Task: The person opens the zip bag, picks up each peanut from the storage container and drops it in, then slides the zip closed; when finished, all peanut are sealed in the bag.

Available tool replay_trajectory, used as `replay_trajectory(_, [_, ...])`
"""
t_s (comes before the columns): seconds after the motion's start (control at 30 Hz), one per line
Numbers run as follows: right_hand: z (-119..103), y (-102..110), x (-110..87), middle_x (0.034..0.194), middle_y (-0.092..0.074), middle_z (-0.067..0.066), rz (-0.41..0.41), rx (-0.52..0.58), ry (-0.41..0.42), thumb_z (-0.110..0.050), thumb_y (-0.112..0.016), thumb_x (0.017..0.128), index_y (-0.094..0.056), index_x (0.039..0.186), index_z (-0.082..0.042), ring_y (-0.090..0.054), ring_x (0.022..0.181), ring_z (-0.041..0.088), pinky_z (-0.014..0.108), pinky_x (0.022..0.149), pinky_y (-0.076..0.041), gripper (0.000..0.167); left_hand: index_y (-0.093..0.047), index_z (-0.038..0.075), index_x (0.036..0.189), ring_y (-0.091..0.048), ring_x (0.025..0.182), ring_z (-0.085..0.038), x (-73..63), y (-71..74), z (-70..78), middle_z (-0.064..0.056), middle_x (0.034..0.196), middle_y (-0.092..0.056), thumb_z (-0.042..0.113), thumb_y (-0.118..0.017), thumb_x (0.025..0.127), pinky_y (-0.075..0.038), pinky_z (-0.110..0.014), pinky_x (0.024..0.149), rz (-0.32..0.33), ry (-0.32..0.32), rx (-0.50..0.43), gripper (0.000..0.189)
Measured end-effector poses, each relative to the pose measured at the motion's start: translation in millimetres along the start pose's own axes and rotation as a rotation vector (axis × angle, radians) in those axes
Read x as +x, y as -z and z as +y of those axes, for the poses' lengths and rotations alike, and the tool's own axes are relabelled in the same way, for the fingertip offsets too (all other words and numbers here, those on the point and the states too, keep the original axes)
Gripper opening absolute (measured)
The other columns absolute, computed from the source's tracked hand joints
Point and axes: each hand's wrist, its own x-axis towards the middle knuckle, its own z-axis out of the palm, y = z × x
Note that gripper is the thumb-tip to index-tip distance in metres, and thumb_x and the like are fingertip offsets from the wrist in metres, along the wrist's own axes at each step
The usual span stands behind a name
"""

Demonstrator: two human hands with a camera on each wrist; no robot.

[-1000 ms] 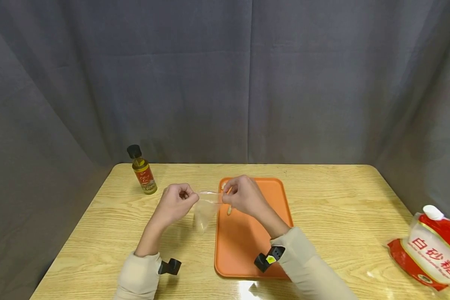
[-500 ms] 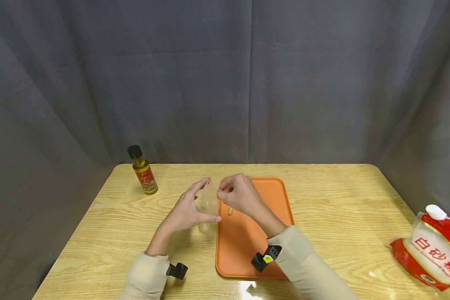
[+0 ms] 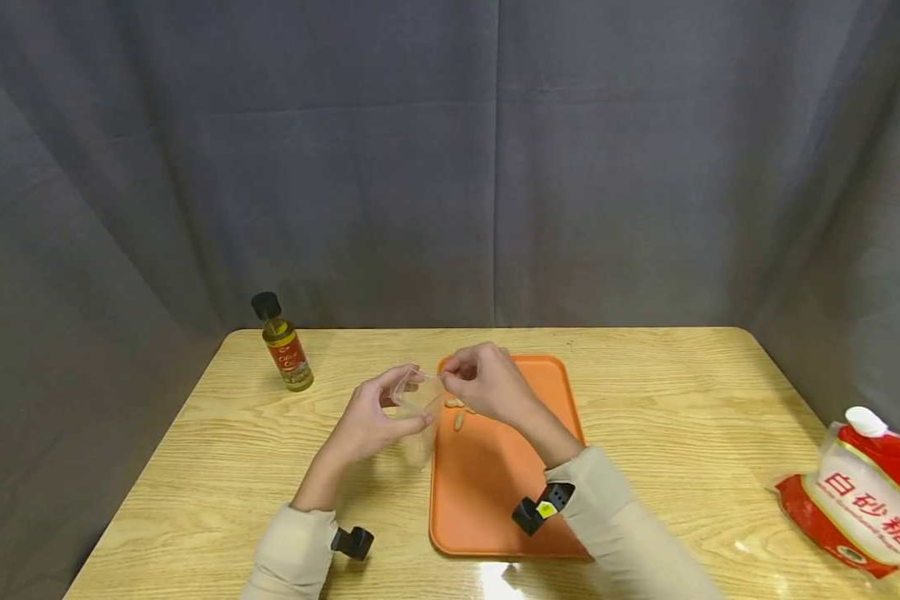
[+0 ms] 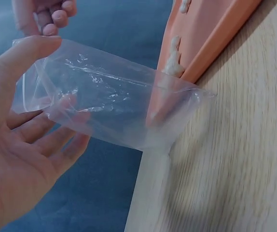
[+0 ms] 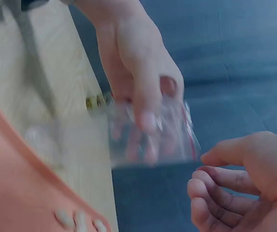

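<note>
A clear plastic zip bag point(image 4: 119, 92) hangs between my two hands, its mouth spread and a red line along the top in the right wrist view. My left hand point(image 3: 367, 423) holds the bag by its mouth, thumb on one side and fingers on the other. With thumb and fingertips, my right hand point(image 3: 491, 387) pinches the bag's top edge at the opposite corner. The bag's lower end hangs by the left rim of an orange tray point(image 3: 487, 508). Several peanuts point(image 3: 459, 422) in their shells lie on that tray, partly hidden by my right hand.
An olive oil bottle point(image 3: 288, 360) with a black cap stands at the back left of the wooden table point(image 3: 660, 417). At the far right lies a red and white bag of sugar point(image 3: 862, 500) with a white cap. Grey curtains point(image 3: 360, 167) enclose the table.
My left hand has shifted from pinching the bag's corner to holding round its mouth. The bag's mouth has gone from stretched flat to spread. My right hand still pinches the edge.
</note>
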Motion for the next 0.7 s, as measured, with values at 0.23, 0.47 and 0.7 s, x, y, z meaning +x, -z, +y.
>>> replay_trajectory(0.23, [31, 26, -4.9, 0.08, -0.068, 0.002, 0.013, -0.166, -0.053, -0.009, -0.07, 0.09, -0.075, 0.091, -0.004, -0.061, 0.069, 0.015, 0.033, 0.062, -0.05, 0.007, -0.053, 0.006, 0.14, -0.065, 0.099, -0.021, -1.3, 3.0, -0.7, -0.008, 0.129, -0.063, 0.015, -0.083, 0.08, -0.047, -0.045, 0.094, 0.005, 0.021, -0.007, 0.068])
replay_trajectory(0.47, [76, 30, -21.8, 0.076, -0.068, 0.006, -0.021, -0.372, -0.148, -0.004, -0.073, 0.085, -0.074, 0.09, 0.002, -0.059, 0.06, 0.015, 0.033, 0.06, -0.05, 0.008, -0.049, 0.0, 0.143, -0.059, 0.111, -0.031, -1.9, 4.5, 0.1, -0.015, 0.132, -0.061, 0.013, -0.083, 0.081, -0.045, -0.048, 0.095, 0.013, 0.005, -0.014, 0.072])
replay_trajectory(0.7, [110, 18, -40.6, 0.072, -0.065, 0.002, -0.045, -0.43, -0.216, -0.001, -0.075, 0.079, -0.072, 0.079, -0.003, -0.053, 0.058, 0.015, 0.031, 0.055, -0.046, 0.004, -0.052, 0.004, 0.141, -0.058, 0.114, -0.029, -2.3, 5.2, 0.7, -0.009, 0.129, -0.063, 0.017, -0.083, 0.08, -0.046, -0.046, 0.094, -0.005, 0.006, 0.004, 0.069])
